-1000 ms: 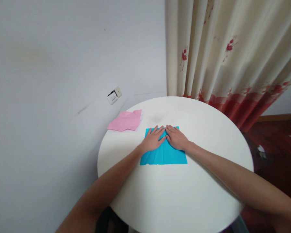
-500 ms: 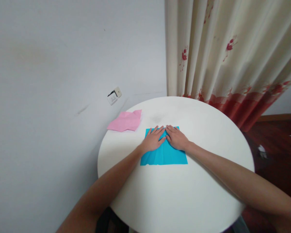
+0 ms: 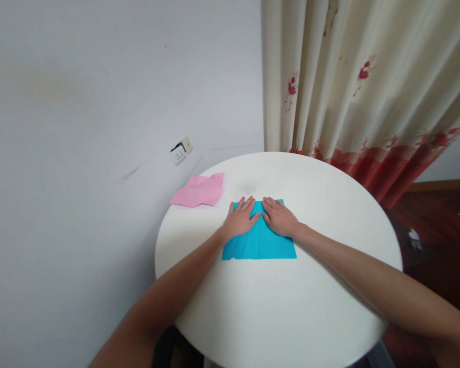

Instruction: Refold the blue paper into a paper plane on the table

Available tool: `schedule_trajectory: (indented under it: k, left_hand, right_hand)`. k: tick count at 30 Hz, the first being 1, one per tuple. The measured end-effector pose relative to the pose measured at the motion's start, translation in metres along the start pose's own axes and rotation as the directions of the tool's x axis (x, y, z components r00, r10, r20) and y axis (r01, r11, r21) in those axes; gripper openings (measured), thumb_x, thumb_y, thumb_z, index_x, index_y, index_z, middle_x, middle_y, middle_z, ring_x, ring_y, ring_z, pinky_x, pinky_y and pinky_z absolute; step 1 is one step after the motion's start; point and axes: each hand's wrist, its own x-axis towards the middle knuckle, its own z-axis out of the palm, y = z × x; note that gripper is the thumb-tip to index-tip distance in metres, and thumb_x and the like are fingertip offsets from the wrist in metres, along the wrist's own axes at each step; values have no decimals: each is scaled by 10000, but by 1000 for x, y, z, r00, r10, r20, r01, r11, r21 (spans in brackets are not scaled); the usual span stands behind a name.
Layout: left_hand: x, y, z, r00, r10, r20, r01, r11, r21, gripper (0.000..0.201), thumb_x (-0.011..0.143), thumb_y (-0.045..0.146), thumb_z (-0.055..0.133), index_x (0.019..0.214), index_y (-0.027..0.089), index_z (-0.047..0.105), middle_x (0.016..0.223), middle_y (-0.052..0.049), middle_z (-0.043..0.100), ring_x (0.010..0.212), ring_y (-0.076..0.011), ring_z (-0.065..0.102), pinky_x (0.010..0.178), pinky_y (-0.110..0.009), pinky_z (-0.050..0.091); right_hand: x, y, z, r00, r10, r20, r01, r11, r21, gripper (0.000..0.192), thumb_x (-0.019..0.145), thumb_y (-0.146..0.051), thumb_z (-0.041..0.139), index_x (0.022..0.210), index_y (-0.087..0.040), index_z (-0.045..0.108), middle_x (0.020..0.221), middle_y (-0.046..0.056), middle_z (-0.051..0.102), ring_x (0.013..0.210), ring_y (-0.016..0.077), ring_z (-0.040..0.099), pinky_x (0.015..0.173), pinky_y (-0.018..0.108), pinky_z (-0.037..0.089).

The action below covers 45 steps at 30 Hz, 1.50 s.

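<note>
A blue sheet of paper (image 3: pixel 260 248) with faint creases lies flat on the round white table. My left hand (image 3: pixel 240 220) rests palm down on its far left part, fingers spread and thumb pointing right. On the far right part lies my right hand (image 3: pixel 279 217), also palm down, its fingers stretched out and close together. A narrow strip of blue shows between the two hands. The paper's near edge is slightly ragged at the left.
A creased pink sheet of paper (image 3: pixel 199 190) lies at the table's far left edge. The white table (image 3: pixel 283 306) stands against a wall with a socket (image 3: pixel 178 155). A patterned curtain (image 3: pixel 341 92) hangs behind it at the right.
My left hand has slid a little to the left over the blue paper, widening the gap between the hands. My right hand has stayed in place.
</note>
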Motion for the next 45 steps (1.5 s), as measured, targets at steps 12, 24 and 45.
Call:
schedule_trajectory:
  k: [12,24,45]
  left_hand:
    - [3,-13,0,999,0,-41,1,1000,4,614,1046,509,258,1589,222,285,1660,-29,244,1541,-289,197,1230,-565,187]
    - [1,-6,5,972,165,-169,-156,986,64,532,1066,369,263,1489,106,450,1600,-141,377,1517,-273,274,1256,-478,173]
    - [0,-7,7,974,224,-10,-224,973,-62,707,1020,621,314,1599,219,263,1670,-65,218,1554,-265,144,1251,-477,132]
  right_hand:
    - [-1,0,-1,1000,3,10,-3,1000,-6,568,1043,-336,326,1529,-46,377,1617,163,337,1498,276,301,1220,448,237]
    - [-1,1,-1,1000,4,15,-4,1000,1,575,1039,-338,326,1528,-40,381,1616,166,336,1498,271,304,1222,443,240]
    - [3,13,0,994,111,26,-110,994,-9,629,1042,-406,304,1544,-29,345,1631,178,297,1516,295,249,1224,464,210]
